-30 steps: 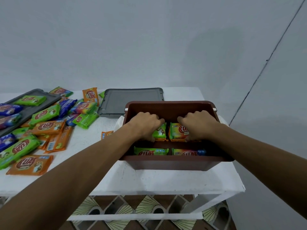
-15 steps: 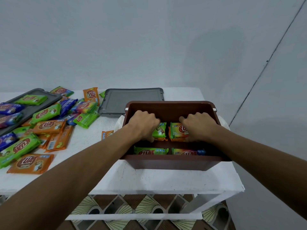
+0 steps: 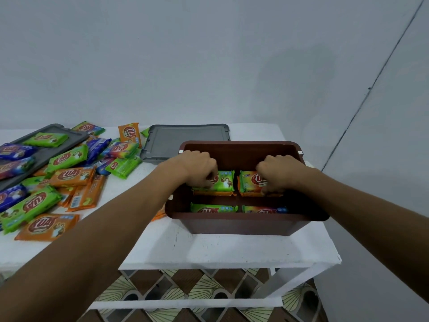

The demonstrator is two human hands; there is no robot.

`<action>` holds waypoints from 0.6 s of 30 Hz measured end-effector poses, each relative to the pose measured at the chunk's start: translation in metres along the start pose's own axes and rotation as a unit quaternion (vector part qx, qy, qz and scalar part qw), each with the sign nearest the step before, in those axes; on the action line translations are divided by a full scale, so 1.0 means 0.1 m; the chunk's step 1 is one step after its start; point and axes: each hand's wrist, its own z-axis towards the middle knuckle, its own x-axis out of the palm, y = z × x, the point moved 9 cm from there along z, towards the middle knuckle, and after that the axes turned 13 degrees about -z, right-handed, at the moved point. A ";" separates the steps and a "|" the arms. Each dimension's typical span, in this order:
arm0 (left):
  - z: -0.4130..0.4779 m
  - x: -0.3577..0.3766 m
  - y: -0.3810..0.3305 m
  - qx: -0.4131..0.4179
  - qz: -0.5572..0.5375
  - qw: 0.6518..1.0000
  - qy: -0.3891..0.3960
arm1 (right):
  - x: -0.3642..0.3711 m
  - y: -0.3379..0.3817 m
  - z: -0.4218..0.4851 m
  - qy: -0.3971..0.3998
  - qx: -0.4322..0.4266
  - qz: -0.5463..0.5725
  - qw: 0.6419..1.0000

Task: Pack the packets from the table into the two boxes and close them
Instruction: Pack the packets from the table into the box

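Note:
A brown box (image 3: 234, 226) stands open at the table's right end. Both my hands are inside it. My left hand (image 3: 197, 169) curls its fingers over a green packet (image 3: 225, 181) on top of a stack at the back left. Beside it, my right hand (image 3: 282, 174) grips an orange-and-green packet (image 3: 249, 183) atop the back right stack. In the front row lie a green packet (image 3: 213, 208) and a multicoloured packet (image 3: 264, 209). Many loose packets (image 3: 69, 176), green, orange and blue, lie heaped on the table to the left.
A grey lid (image 3: 185, 141) lies flat behind the box, to its left. A second grey lid (image 3: 50, 153) sits at the far left with packets on it. The white table (image 3: 232, 249) ends just right of the box. Patterned floor shows below.
Both hands have drawn slightly outward on the back stacks, so more of the two top packets shows between them. The box and the loose packets have not moved.

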 end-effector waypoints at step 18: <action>-1.79 0.59 1.71 -0.061 -0.258 0.943 -0.201 | -1.67 1.48 0.02 -0.318 -0.067 0.170 0.930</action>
